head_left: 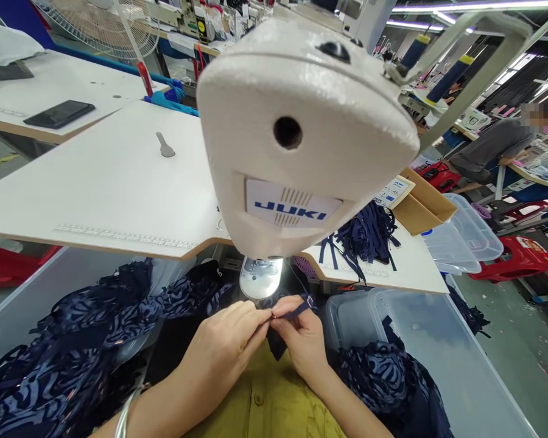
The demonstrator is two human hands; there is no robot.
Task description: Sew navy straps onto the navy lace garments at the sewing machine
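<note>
Navy printed garments (pixel 68 359) heaped in a translucent plastic bin (pixel 9 310); left hand (pixel 228 333), thumb and forefinger pinching a narrow navy strap (pixel 296 310) below the JUKI sewing-machine head (pixel 301 79); right hand (pixel 305 344) pinching the same strap; bundled fabric strips (pixel 365 234) on the white tabletop (pixel 413 261).

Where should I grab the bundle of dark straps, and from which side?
Grip the bundle around its thick middle, where straps crowd together, probably from the front: the sewing machine stands to its left, a cardboard box to its right. Single ends splay loosely.
</note>
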